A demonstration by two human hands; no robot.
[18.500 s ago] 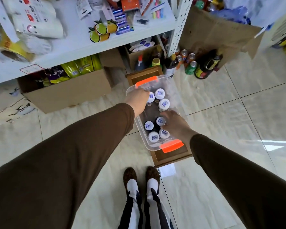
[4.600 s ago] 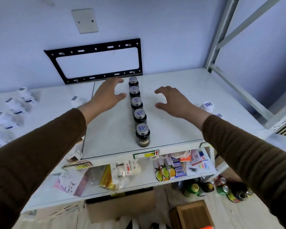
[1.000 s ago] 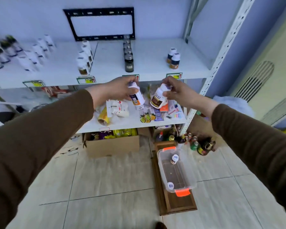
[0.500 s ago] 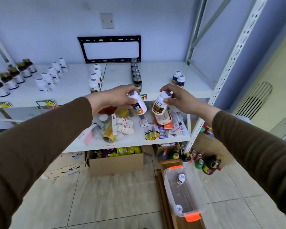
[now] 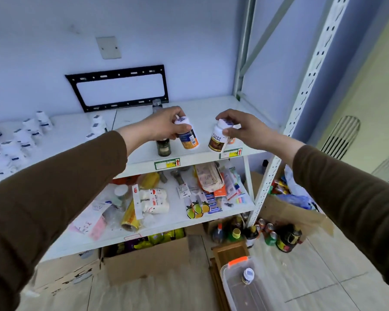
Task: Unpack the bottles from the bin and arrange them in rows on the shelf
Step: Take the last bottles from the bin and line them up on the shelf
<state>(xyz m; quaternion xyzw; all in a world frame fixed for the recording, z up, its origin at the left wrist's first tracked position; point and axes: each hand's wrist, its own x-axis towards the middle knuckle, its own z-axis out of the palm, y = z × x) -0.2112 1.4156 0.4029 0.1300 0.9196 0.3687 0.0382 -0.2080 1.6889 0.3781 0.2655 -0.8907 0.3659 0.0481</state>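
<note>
White metal shelving against a pale blue wall fills the view, and both bottles are now up at the top shelf (image 5: 211,113) instead of down in front of the cluttered middle shelf (image 5: 180,218), where they hung a moment ago. The left hand (image 5: 160,126) pinches an orange-labelled white bottle (image 5: 186,135) by its cap end, tilted, just above the shelf beside the dark bottle (image 5: 163,147) that fronts an existing row. The right hand (image 5: 245,129) has its grip curled round the cap of a brown-labelled white bottle (image 5: 218,138) near the shelf's front edge. Neither looks set down yet, so I judge placement is imminent. Further left stand rows of white bottles (image 5: 20,140). On the floor, the clear bin (image 5: 236,295) shows one bottle (image 5: 247,276), so unpacking is nearly finished.
</note>
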